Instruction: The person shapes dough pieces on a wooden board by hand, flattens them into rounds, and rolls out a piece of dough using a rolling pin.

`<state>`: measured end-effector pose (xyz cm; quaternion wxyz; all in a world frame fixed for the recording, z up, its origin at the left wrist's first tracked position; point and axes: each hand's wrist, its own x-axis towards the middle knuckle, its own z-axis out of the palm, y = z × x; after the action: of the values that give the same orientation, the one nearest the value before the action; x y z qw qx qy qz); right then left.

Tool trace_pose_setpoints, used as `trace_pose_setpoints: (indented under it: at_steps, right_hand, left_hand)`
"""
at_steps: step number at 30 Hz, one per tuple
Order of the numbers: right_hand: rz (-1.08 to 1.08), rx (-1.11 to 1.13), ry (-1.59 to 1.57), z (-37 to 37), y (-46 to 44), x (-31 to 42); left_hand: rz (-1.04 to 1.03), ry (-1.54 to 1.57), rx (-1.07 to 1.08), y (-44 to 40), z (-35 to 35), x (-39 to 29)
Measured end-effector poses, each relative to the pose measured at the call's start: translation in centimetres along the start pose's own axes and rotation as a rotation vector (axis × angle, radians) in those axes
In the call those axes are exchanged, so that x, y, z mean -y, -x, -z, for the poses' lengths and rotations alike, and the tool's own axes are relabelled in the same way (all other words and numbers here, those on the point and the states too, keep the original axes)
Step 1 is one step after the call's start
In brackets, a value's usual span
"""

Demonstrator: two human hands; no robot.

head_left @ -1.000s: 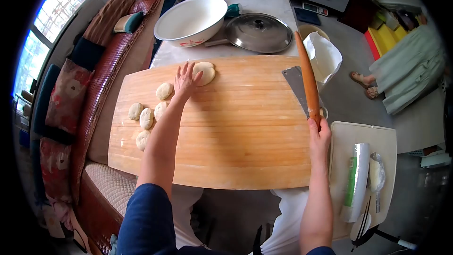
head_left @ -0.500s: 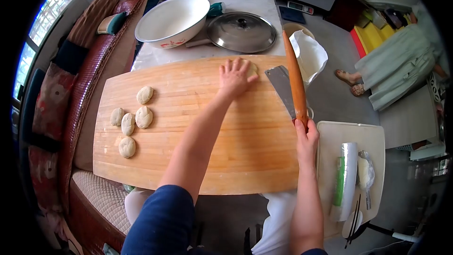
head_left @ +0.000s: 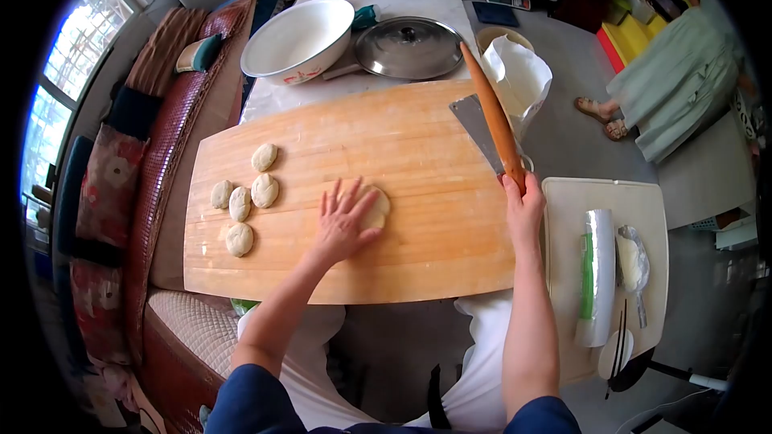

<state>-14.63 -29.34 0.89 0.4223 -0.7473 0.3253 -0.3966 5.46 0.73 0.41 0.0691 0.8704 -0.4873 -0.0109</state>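
Observation:
On the wooden board [head_left: 434, 249], my left hand [head_left: 346, 223] lies with fingers spread over a flattened round of dough [head_left: 378, 202], whose right part shows past my fingers. My right hand [head_left: 524, 199] is wrapped round the lower end of a wooden rolling pin [head_left: 492, 112] at the board's right edge. Beside the pin, a metal scraper blade [head_left: 476, 130] slants up and left; its grip is hidden at my right hand. Several small dough pieces sit on the left of the board, one of them [head_left: 264, 157] above the others.
Behind the board are a white basin [head_left: 299, 38] and a metal lid [head_left: 408, 48]. A lined bin [head_left: 519, 76] stands at the right. A side tray [head_left: 555, 273] holds a foil-like roll [head_left: 598, 277] and chopsticks. A person in a long skirt [head_left: 683, 88] stands at far right.
My left hand has moved from the board's far edge towards me, the dough under it moving too. My right hand still holds the pin. The view has shifted slightly.

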Motion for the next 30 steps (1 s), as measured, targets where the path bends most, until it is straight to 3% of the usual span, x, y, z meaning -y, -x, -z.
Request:
trace_pose_setpoints:
  at_steps: [2, 5, 8, 11, 16, 22, 30]
  right_hand:
    - [-0.002, -0.055, 0.249, 1.1, 0.0, 1.1]
    - [-0.159, 0.040, 0.580, 2.6, 0.0, 0.8]
    - [-0.019, 0.079, 0.684, 2.6, 0.4, -1.4]
    - [-0.023, 0.130, 0.816, 2.2, 0.0, -0.1]
    - [-0.044, 0.238, 0.793, 1.8, -0.7, 0.1]
    - [0.015, 0.330, 0.580, 1.8, 0.7, 1.4]
    - [-0.007, 0.173, 0.559, 12.5, 11.5, 1.4]
  left_hand:
    - [0.087, 0.095, -0.023, 0.5, -0.2, 0.8]
    - [0.138, 0.114, -0.025, 0.7, -0.1, 0.4]
    - [0.122, 0.100, -0.010, 0.3, 0.1, -0.3]
    - [0.106, 0.152, -0.050, -0.7, 0.3, -0.8]
    - [0.087, 0.280, -0.224, -2.1, -0.2, 1.3]
    - [0.122, 0.323, -0.163, -2.1, 0.0, 2.9]
    - [0.136, 0.317, -0.152, -0.7, -0.1, 3.1]
